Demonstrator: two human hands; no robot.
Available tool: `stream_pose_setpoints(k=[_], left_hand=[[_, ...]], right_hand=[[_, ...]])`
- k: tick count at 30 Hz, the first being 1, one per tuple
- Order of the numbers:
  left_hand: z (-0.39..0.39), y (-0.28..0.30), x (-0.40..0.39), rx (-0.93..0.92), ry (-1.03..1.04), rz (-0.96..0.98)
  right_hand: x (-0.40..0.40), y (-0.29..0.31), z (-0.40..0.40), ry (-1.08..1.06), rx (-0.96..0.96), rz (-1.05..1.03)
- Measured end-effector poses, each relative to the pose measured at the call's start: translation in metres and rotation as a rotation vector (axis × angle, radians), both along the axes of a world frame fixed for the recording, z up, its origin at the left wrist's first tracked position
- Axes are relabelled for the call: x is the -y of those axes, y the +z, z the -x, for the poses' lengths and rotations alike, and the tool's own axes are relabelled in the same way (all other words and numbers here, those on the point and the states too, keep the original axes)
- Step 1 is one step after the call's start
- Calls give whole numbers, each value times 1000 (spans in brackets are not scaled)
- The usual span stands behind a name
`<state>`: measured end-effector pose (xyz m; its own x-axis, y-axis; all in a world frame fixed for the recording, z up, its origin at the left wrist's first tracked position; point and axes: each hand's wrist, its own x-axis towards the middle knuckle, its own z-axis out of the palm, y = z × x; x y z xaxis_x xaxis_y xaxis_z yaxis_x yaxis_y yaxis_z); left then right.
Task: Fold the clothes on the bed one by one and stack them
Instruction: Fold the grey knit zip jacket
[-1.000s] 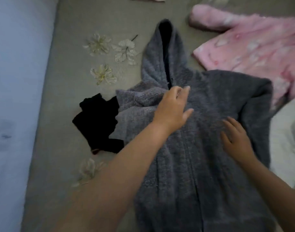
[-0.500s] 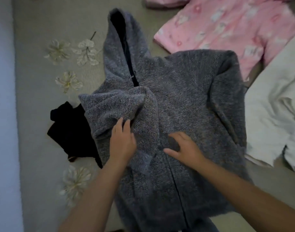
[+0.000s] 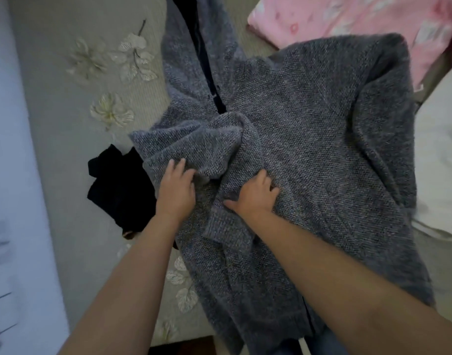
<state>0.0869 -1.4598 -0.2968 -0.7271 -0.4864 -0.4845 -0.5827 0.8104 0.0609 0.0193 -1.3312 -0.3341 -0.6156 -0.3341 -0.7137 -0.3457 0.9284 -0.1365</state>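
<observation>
A grey hooded jacket (image 3: 322,129) lies front up on the bed, hood pointing away from me. Its left sleeve (image 3: 194,147) is folded across the chest and lies bunched. My left hand (image 3: 175,192) rests flat on the sleeve near the jacket's left edge, fingers fairly straight. Just to its right, my right hand (image 3: 253,197) has its fingers curled into the sleeve's lower fold, thumb spread out to the left.
A black garment (image 3: 117,185) lies crumpled to the left, partly under the jacket. A pink patterned garment (image 3: 373,19) lies at the top right and a white one (image 3: 440,162) at the right edge. The beige bedspread (image 3: 53,124) has flower embroidery; the bed's near edge is at the bottom.
Both hands have come down from the chest onto the folded sleeve. My right hand moved left and its fingers closed into the fabric, which has bunched up more.
</observation>
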Motion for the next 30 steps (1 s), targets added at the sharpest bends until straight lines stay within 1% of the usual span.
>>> stream_pose_setpoints(k=[2,4,6,9,10,11,13,14,15,16,17,18,20,21,23,25,26,28,30], left_hand=[[-1,-7,-4,12,40,-34],[-2,-12,-5,15,78,-71],[-4,-17,-2,28,86,-96],[-7,-23,4,57,91,-122],[-7,-25,6,53,92,-125],[-5,-26,6,55,91,-112],[-3,-28,3,50,69,-63],[-2,-28,0,47,45,-39],[-2,-28,-2,21,23,-35],[-2,-29,-4,-49,6,-35],[-3,-30,-3,-134,7,-52],[-4,-32,-1,-235,21,-37],[-7,-32,7,-343,64,54],[-5,-32,13,-386,68,124],[3,-30,28,-339,154,186],[11,-27,41,-135,219,150],[13,-25,43,-68,185,159],[12,-21,39,-37,82,205],[2,-21,33,-43,24,173]], right_hand=[[-4,-9,-1,10,-59,39],[-16,-14,7,-4,-106,181],[-32,-12,20,-46,-62,340],[-64,3,47,-40,-6,527],[-77,11,62,-46,-12,585],[-89,16,78,-47,-61,604],[-108,26,119,-38,-297,507],[-113,35,140,-43,-450,429],[-115,45,157,-142,-539,351],[-117,51,168,-217,-592,285],[-116,52,172,-241,-571,249],[-111,53,171,-217,-541,264],[-98,51,155,-28,-477,294],[-91,48,145,49,-413,254],[-83,38,130,119,-284,47],[-84,25,126,96,-255,-30],[-86,22,127,50,-244,-11],[-90,20,129,3,-228,66],[-93,22,129,62,-270,145]])
